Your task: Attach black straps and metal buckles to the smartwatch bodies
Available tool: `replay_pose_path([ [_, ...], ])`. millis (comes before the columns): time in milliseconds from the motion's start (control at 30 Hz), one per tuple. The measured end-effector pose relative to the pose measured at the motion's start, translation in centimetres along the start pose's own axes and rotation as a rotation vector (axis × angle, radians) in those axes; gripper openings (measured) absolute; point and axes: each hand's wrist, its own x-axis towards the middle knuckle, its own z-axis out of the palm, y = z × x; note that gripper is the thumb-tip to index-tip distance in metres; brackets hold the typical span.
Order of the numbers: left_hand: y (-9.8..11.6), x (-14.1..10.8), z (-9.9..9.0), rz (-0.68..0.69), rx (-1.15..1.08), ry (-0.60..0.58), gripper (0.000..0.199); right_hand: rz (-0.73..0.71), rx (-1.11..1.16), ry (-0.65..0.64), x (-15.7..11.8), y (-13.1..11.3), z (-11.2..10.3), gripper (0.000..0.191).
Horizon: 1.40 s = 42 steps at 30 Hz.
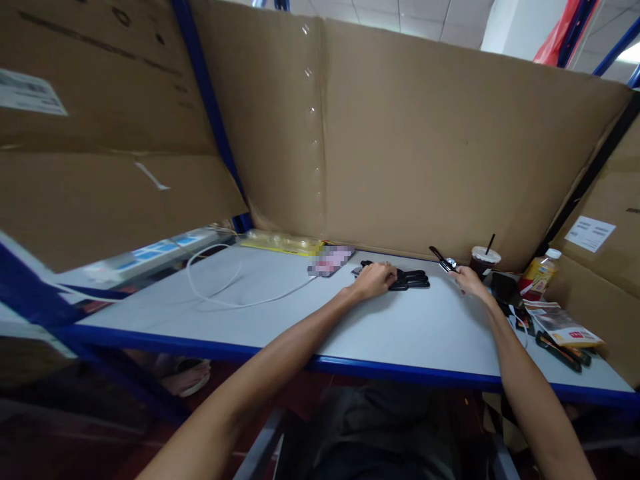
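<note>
My left hand [375,279] is on a small group of black-handled tools [414,279] lying flat on the table, its fingers curled down over them. Their handles stick out to the right of the fingers, while the other ends are partly covered by the hand. My right hand [468,280] grips a slim tool [442,259] with a black handle and a shiny metal part, raised slightly above the tabletop. The tool's exact kind is too small to make out. A phone [330,261], blurred out, lies left of my left hand with a white cable [260,304] running to it.
The grey tabletop [300,327] has a blue edge and cardboard walls [450,160] around it. At the right stand a lidded drink cup [484,260] and a bottle [540,273], near a plastic packet [563,323]. A yellow-edged clear package [283,243] lies at the back.
</note>
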Motion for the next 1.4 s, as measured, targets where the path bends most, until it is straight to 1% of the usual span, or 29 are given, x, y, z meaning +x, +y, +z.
replay_pose_path([
  [67,-0.7,0.2,-0.4,-0.078,-0.017,0.145,0.021,-0.045,0.069,-0.020,-0.6,-0.6,-0.1,0.028],
  [100,-1.1,0.3,-0.6,-0.121,-0.021,0.215,0.021,-0.079,0.114,-0.061,-0.9,-0.9,-0.1,0.030],
  [133,-1.5,0.3,-0.9,-0.155,-0.026,0.275,0.021,-0.122,0.170,-0.127,-1.4,-1.2,-0.1,0.033],
  [200,-2.2,0.3,-1.2,-0.192,-0.035,0.351,0.020,-0.243,0.308,-0.346,-2.3,-1.9,0.1,0.041],
  [267,-2.5,0.2,-1.4,-0.199,-0.039,0.383,0.020,-0.331,0.343,-0.554,-3.1,-2.5,0.5,0.045],
  [333,-2.6,0.1,-1.4,-0.190,-0.037,0.385,0.020,-0.372,0.297,-0.724,-3.8,-3.1,1.0,0.044],
  [400,-2.5,0.1,-1.3,-0.181,-0.025,0.372,0.019,-0.387,0.251,-0.834,-4.2,-3.7,1.4,0.043],
  [467,-2.4,0.1,-1.2,-0.173,-0.008,0.351,0.018,-0.390,0.232,-0.872,-4.5,-4.1,1.7,0.043],
  [600,-2.2,0.1,-1.1,-0.159,0.017,0.318,0.019,-0.377,0.218,-0.828,-4.6,-4.3,1.8,0.038],
  [767,-2.1,0.1,-1.0,-0.139,0.024,0.314,0.018,-0.392,0.198,-0.667,-3.9,-3.9,2.1,0.029],
  [867,-1.9,0.1,-1.0,-0.134,0.040,0.292,0.018,-0.419,0.174,-0.567,-3.5,-3.6,2.4,0.023],
  [933,-1.7,0.1,-1.0,-0.136,0.048,0.279,0.019,-0.431,0.118,-0.471,-3.3,-3.5,2.6,0.020],
  [1033,-1.6,0.0,-1.2,-0.144,0.055,0.266,0.020,-0.437,-0.007,-0.252,-3.2,-3.5,3.2,0.018],
  [1100,-1.5,-0.1,-1.3,-0.148,0.060,0.257,0.020,-0.478,-0.015,-0.116,-3.5,-3.8,3.8,0.019],
  [1133,-1.4,-0.1,-1.3,-0.148,0.065,0.251,0.021,-0.504,0.005,-0.077,-3.6,-4.0,4.2,0.019],
  [1167,-1.2,-0.1,-1.3,-0.145,0.069,0.243,0.021,-0.530,0.027,-0.057,-3.9,-4.3,4.6,0.018],
  [1233,-0.8,-0.2,-1.2,-0.130,0.069,0.214,0.022,-0.560,0.036,-0.065,-4.4,-5.0,5.4,0.016],
  [1300,-0.2,-0.4,-0.9,-0.101,0.062,0.170,0.023,-0.569,-0.009,-0.084,-4.9,-5.6,6.1,0.012],
  [1400,0.8,-0.5,-0.3,-0.033,0.068,0.107,0.024,-0.599,-0.090,-0.074,-5.5,-6.1,6.8,0.004],
])
